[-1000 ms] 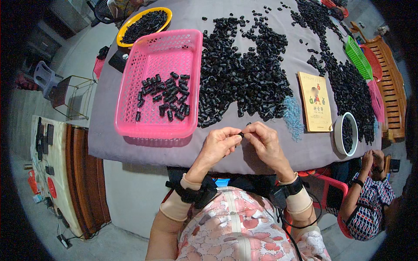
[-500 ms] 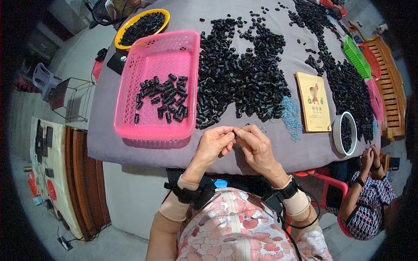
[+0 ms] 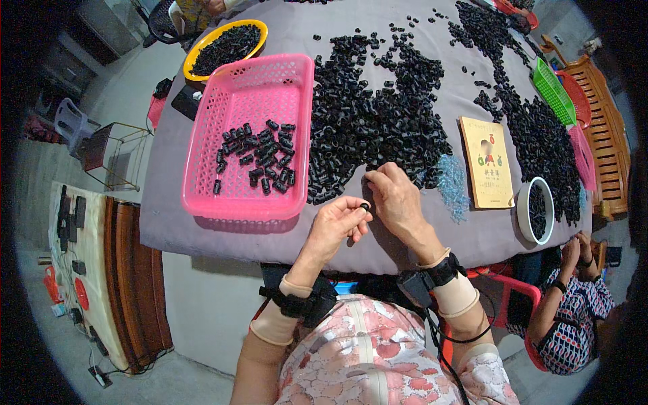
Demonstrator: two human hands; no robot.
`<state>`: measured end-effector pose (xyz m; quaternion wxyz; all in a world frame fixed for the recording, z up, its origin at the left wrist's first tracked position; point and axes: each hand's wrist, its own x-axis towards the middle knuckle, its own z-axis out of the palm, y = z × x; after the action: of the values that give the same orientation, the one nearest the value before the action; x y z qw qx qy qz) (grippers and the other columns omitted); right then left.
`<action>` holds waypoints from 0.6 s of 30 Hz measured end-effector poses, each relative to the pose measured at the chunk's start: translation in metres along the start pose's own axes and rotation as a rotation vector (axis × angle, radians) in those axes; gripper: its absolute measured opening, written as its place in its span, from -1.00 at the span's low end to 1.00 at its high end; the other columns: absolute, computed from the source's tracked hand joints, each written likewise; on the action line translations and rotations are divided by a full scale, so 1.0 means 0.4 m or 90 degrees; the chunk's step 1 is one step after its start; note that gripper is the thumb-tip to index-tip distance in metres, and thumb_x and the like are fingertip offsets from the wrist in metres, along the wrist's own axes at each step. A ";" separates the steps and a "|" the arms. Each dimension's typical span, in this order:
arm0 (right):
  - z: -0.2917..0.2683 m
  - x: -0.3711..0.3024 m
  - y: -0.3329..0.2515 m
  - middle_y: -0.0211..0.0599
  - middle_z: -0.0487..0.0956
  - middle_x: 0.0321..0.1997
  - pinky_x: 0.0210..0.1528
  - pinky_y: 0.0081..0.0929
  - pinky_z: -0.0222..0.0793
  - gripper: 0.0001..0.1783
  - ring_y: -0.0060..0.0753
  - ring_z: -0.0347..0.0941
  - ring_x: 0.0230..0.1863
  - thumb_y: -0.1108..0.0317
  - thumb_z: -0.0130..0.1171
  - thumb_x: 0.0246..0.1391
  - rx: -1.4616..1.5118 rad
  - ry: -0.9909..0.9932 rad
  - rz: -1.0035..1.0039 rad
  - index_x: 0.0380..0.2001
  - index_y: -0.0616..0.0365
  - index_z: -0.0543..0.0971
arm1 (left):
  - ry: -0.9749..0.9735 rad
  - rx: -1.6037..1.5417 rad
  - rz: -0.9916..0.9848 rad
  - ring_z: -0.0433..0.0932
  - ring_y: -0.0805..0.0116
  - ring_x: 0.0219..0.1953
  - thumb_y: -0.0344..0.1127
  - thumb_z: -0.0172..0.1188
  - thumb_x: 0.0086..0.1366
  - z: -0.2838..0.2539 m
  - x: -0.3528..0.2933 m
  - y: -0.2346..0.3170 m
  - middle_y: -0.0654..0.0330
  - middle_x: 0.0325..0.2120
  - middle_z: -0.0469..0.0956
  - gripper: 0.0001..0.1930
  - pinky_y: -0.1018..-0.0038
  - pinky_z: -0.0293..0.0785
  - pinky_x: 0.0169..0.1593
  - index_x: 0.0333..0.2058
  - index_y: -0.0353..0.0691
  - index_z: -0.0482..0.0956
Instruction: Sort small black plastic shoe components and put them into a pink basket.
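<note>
Between the thumb and fingers of my left hand [image 3: 341, 221] is a small black plastic part [image 3: 364, 206], its round end showing. My right hand [image 3: 398, 204] is at the near edge of a large pile of the same black parts [image 3: 378, 115], fingers curled and pressed together. What they hold, if anything, is hidden. To the left stands a pink plastic basket [image 3: 246, 214] with several joined-looking black pieces [image 3: 260, 154] on its perforated bottom. Small clear-blue pieces [image 3: 452, 192] lie heaped at the pile's right edge.
A yellow booklet [image 3: 486, 162] and a white bowl [image 3: 521, 212] of small black parts are to the right. A second black heap [image 3: 540, 148] stretches beyond them, near a green basket [image 3: 553, 91]. A yellow basin [image 3: 187, 64] stands far left. Another person's hands [image 3: 577, 251] show at right.
My right hand has parted from the left and moved forward to the pile's edge. My left hand keeps the black part, now more exposed. The view has shifted slightly.
</note>
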<state>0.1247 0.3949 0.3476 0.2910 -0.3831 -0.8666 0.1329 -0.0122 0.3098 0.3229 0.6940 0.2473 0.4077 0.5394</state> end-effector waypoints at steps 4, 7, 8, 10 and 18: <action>-0.013 0.005 0.012 -0.25 0.42 -0.38 -0.35 -0.29 0.37 -0.78 -0.16 0.40 -0.33 0.49 0.18 -0.19 0.071 0.013 0.010 -0.35 0.14 0.52 | -0.012 0.001 0.020 0.50 0.52 -0.52 -0.39 0.09 0.26 -0.004 0.000 -0.006 0.12 -0.43 0.54 -0.83 0.67 0.39 -0.57 -0.19 -0.31 0.44; -0.016 0.044 0.018 -0.22 0.42 -0.31 -0.31 -0.30 0.36 -0.74 -0.14 0.38 -0.29 0.52 0.17 -0.20 0.022 0.055 -0.014 -0.32 0.15 0.53 | -0.013 0.002 0.014 0.50 0.52 -0.52 -0.39 0.09 0.26 -0.003 0.000 -0.004 0.13 -0.43 0.54 -0.83 0.66 0.39 -0.56 -0.19 -0.31 0.44; -0.015 0.051 0.018 -0.21 0.42 -0.28 -0.29 -0.30 0.35 -0.74 -0.14 0.37 -0.27 0.53 0.15 -0.20 0.002 0.072 -0.038 -0.31 0.16 0.53 | -0.011 0.003 0.008 0.50 0.52 -0.51 -0.39 0.08 0.26 -0.003 -0.001 -0.004 0.13 -0.43 0.54 -0.83 0.66 0.39 -0.56 -0.19 -0.30 0.44; 0.000 0.049 0.032 -0.22 0.40 -0.21 -0.27 -0.33 0.35 -0.76 -0.12 0.36 -0.24 0.57 0.17 -0.20 -0.040 0.047 -0.041 -0.35 0.17 0.53 | -0.018 0.002 0.013 0.50 0.52 -0.51 -0.39 0.09 0.26 -0.007 0.001 -0.006 0.13 -0.43 0.54 -0.83 0.66 0.39 -0.56 -0.20 -0.30 0.44; -0.043 -0.006 0.070 -0.31 0.46 -0.29 -0.19 -0.31 0.24 -0.79 -0.20 0.35 -0.25 0.55 0.23 -0.25 0.013 0.023 -0.077 -0.42 0.14 0.55 | -0.009 0.004 0.005 0.50 0.53 -0.51 -0.39 0.08 0.26 -0.002 -0.001 -0.002 0.13 -0.42 0.54 -0.83 0.68 0.38 -0.57 -0.20 -0.31 0.45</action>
<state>0.1528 0.4120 0.3477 0.3180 -0.3292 -0.8814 0.1169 -0.0126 0.3090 0.3221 0.6942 0.2550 0.4033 0.5389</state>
